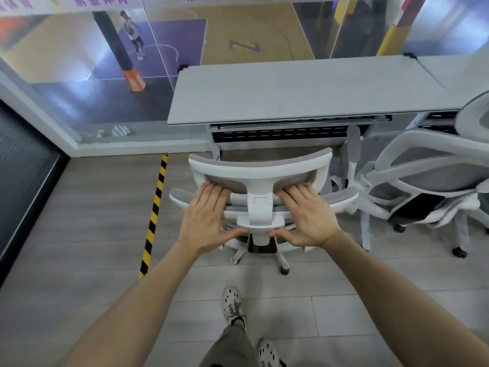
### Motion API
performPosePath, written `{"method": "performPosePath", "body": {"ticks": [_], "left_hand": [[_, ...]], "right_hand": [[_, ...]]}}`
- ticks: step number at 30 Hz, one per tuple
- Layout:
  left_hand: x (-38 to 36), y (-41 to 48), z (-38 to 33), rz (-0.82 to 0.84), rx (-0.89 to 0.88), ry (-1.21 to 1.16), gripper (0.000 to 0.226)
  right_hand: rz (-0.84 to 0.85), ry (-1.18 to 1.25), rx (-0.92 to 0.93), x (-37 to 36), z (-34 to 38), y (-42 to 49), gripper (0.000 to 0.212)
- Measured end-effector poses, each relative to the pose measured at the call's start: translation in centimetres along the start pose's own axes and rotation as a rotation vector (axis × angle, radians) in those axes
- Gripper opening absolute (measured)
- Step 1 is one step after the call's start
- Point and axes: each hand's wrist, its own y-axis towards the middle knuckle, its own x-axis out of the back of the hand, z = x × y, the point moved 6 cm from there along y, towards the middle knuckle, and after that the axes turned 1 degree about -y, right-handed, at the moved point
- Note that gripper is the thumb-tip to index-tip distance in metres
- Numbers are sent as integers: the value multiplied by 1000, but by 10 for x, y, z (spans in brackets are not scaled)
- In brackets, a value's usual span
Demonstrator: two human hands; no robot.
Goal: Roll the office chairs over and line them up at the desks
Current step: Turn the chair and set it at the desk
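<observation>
A white office chair with grey mesh [260, 165] stands in front of me, its back toward me and its seat facing a grey desk [291, 91]. My left hand [205, 218] lies flat on the left rear of the headrest, fingers extended, thumb touching the white bracket. My right hand [308, 215] mirrors it on the right side. Neither hand wraps around anything. The chair's wheeled base shows below my hands. A second white chair [428, 165] stands at the right, turned at an angle, next to another desk [460, 72].
A yellow-black hazard tape strip [154, 213] runs along the floor left of the chair. A glass wall [79, 62] behind the desks overlooks a sports court below. A dark panel [21, 168] lines the left edge. My shoes [232, 303] are on the grey plank floor.
</observation>
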Motion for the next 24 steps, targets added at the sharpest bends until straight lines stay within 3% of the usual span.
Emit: {"method": "performPosePath", "body": {"ticks": [12, 24], "left_hand": [[-3, 13, 66, -176, 43, -28, 105], [-2, 32, 138, -129, 38, -108, 107]], "right_hand": [[-68, 165, 18, -37, 1, 74, 105], [-94, 122, -37, -53, 28, 126, 104]]}}
